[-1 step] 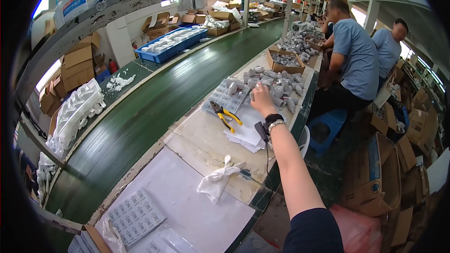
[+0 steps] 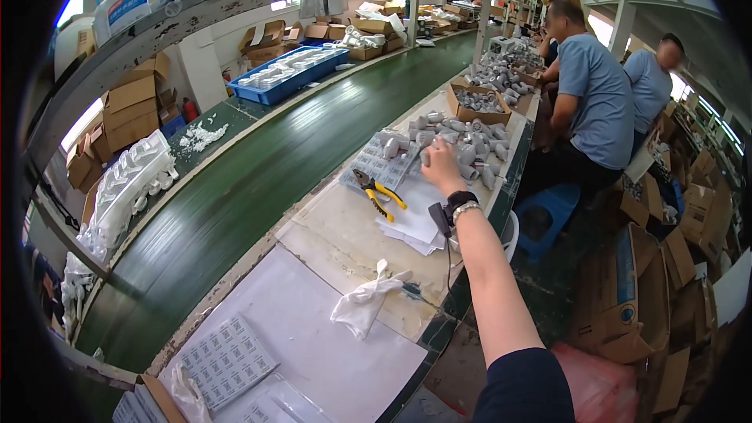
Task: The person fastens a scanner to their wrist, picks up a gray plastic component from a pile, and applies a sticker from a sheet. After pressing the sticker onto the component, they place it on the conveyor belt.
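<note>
My right hand (image 2: pixel 442 168) reaches from the lower right to the near edge of a heap of grey plastic fittings (image 2: pixel 478 138). Its fingers are closed round one grey plastic fitting (image 2: pixel 426 157), which they partly hide. A black strap and a beaded bracelet circle that wrist. Just left of the hand lies a sheet of printed labels (image 2: pixel 368 166) with some fittings on it. Yellow-and-black pliers (image 2: pixel 379 194) rest nearer me, overlapping the label sheet and white papers (image 2: pixel 417 215). My left hand is out of view.
A green conveyor belt (image 2: pixel 227 188) runs along the bench's left. White gloves (image 2: pixel 365 299) and another label sheet (image 2: pixel 227 360) lie close to me. Beyond the heap stands a cardboard box (image 2: pixel 479 114) of small parts. Two people in blue shirts (image 2: pixel 601 102) are at the right.
My right hand has shifted very slightly right and toward me, with the grey fitting showing a little more at its fingertips. The bench things stay as they were.
</note>
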### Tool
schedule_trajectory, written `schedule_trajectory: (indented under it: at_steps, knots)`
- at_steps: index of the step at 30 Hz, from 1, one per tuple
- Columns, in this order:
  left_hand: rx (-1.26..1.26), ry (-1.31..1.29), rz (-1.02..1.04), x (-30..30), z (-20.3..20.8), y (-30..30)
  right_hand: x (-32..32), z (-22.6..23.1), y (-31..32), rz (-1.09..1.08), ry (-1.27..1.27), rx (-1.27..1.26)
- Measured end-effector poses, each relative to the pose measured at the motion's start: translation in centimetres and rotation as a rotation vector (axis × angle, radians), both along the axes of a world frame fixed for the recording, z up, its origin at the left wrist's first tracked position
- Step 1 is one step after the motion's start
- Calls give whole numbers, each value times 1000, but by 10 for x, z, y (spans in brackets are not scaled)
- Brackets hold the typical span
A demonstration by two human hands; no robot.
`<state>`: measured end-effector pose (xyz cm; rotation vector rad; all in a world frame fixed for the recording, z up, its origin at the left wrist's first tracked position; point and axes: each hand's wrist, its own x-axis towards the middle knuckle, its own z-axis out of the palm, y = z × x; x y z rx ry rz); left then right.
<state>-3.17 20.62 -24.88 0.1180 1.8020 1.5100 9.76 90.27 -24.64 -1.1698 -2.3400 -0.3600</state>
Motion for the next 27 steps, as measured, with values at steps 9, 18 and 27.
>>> schedule_trajectory:
  at_steps: [9, 18, 27]
  knots:
    - [35, -23, 13, 1, 0, -4, -6, 43, -48, 859, 1293, -1373]
    - [107, 48, -23, -6, -7, -11, -82, 79, -227, 1279, 1312, -1931]
    - [246, 45, -41, -7, -18, -19, -135, 47, -287, 1587, 981, -2452]
